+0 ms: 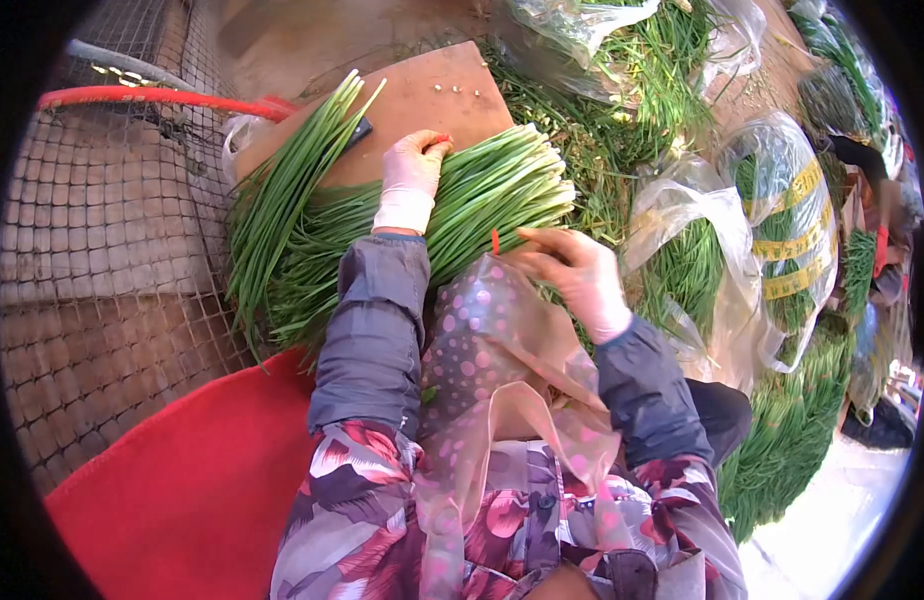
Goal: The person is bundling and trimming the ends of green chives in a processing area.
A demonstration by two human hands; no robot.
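A thick bundle of green chives lies across a board, its pale cut ends pointing right. My left hand rests on top of the bundle, fingers curled in a pinch on a red tie. Near the bundle's lower edge, another bit of red tie sticks up. My right hand is beside that bit, fingers stretched and apart, apparently not gripping it. A looser group of chives spreads to the left, over part of a dark object. A dotted translucent apron covers my lap.
Loose chive trimmings litter the ground beyond the board. Plastic bags of chives stand at the right, with more chives below them. A red bar and wire mesh are at left, above a red surface.
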